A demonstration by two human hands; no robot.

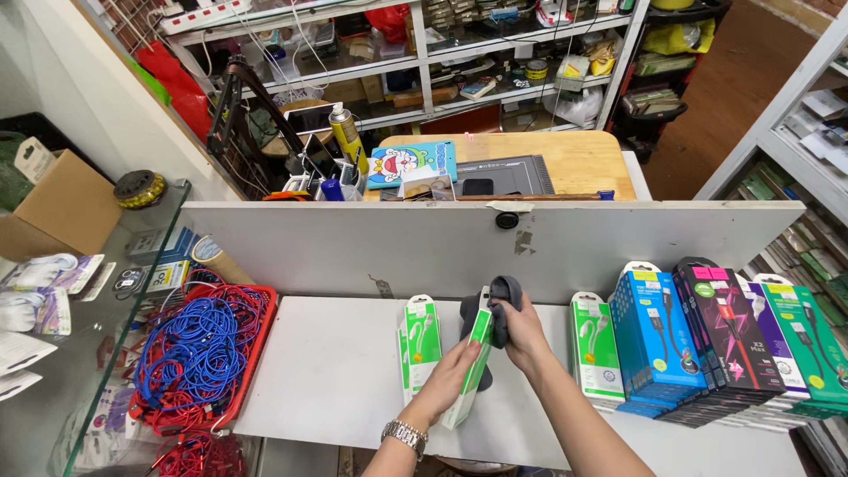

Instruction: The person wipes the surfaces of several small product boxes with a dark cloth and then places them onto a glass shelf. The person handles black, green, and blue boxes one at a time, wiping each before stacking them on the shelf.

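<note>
My left hand [452, 375] grips a green-white box [473, 367] at frame centre, its long axis running up toward my right hand [523, 331], which clenches a dark cloth [500, 309] against its top. Another box [419, 346] stands just left, more packs [707, 340] right, on the counter [327, 380].

Green-white box [473, 367], perhaps cable packs [707, 340] rightward

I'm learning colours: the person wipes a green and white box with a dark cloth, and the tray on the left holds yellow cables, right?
Not quite. The head view shows the tray holds blue and red cables, not yellow. The rest is right: cloth, box.
</note>
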